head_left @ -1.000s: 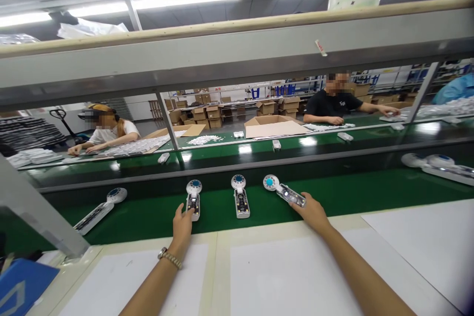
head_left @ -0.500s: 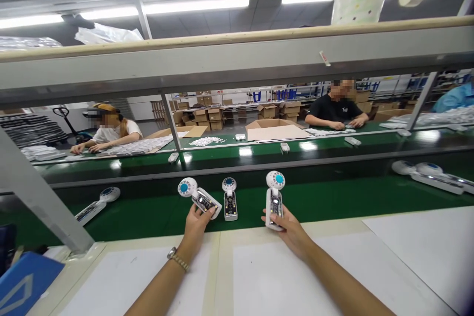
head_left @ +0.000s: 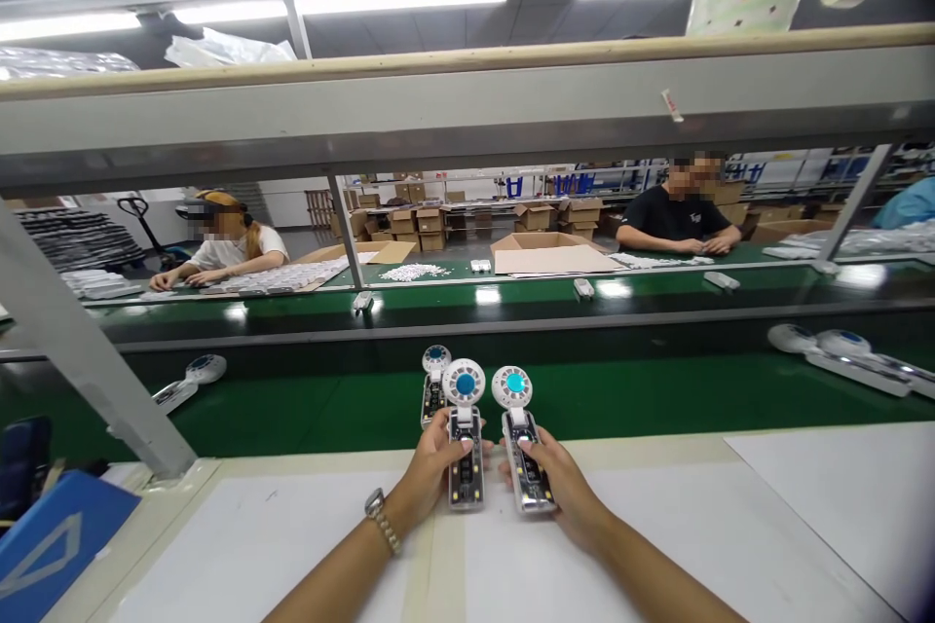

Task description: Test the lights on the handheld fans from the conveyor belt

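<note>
My left hand (head_left: 432, 467) grips a white handheld fan (head_left: 466, 458), its round head with a blue centre pointing away and its circuit board showing in the uncovered handle. In my right hand (head_left: 559, 472) is a second handheld fan (head_left: 527, 467) of the same kind, thumb on its board, its centre brighter blue. Both are side by side above the front edge of the table, slightly apart. Just behind my left hand, a third fan (head_left: 433, 389) lies on the green conveyor belt (head_left: 314, 399), partly hidden by the hand.
More fans lie on the belt at the left (head_left: 191, 382) and right (head_left: 847, 350). A slanted post (head_left: 94, 341) stands at left beside a blue box (head_left: 58, 535). White sheets (head_left: 292, 545) cover the table. Overhead runs a shelf (head_left: 438, 107). Two co-workers sit across the far belt.
Both hands have come together and closer to me, carrying their fans off the belt to over the table edge. The left fan has turned from slanted to nearly straight.
</note>
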The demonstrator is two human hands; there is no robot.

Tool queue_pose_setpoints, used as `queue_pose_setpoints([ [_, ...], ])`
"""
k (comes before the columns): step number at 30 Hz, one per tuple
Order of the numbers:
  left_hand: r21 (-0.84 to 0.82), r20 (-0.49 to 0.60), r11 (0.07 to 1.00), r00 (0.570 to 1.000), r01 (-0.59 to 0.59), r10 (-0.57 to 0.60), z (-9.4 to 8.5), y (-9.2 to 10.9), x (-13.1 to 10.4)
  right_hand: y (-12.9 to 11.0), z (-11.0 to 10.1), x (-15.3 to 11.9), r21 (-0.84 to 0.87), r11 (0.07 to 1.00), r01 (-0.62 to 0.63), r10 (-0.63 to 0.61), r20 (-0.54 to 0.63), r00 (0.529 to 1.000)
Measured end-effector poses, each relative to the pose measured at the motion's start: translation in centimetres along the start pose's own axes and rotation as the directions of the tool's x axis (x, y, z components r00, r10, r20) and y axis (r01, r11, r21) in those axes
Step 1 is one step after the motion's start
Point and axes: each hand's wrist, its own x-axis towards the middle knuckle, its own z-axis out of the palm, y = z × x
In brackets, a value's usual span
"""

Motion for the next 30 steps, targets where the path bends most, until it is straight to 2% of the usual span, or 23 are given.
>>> queue_pose_setpoints([
  [3,-0.061,-0.006,0.995,0.997,0.074,-0.074,0.8,-0.5,-0.1,0.1,0.0,0.4,0.055,0.998,0.007,-0.007,0.007,1.000],
  [7,-0.065,-0.084,0.982,0.979,0.179,-0.184,0.8,-1.3,0.2,-0.1,0.0,0.3,0.088,0.996,-0.011,0.006,0.050,0.999],
  [12,-0.029,-0.234,0.990,0.962,0.138,-0.141,0.4,-1.9,0.5,-0.2,-0.3,0.0,0.112,0.994,-0.002,-0.007,0.078,0.997],
  [18,-0.071,-0.054,0.986,0.987,0.148,-0.152,0.6,-1.4,0.0,0.2,-0.8,0.4,0.118,0.993,-0.004,-0.007,0.090,0.996],
  [23,-0.062,-0.026,0.986,0.987,0.157,-0.159,0.4,-1.2,-0.1,1.0,-1.1,1.0,0.070,0.997,0.035,-0.037,0.031,0.999],
  [30,-0.040,-0.017,0.988,0.988,0.152,-0.153,0.0,-1.5,0.0,1.5,-1.4,1.5,0.041,0.998,0.055,-0.056,0.015,0.998],
])
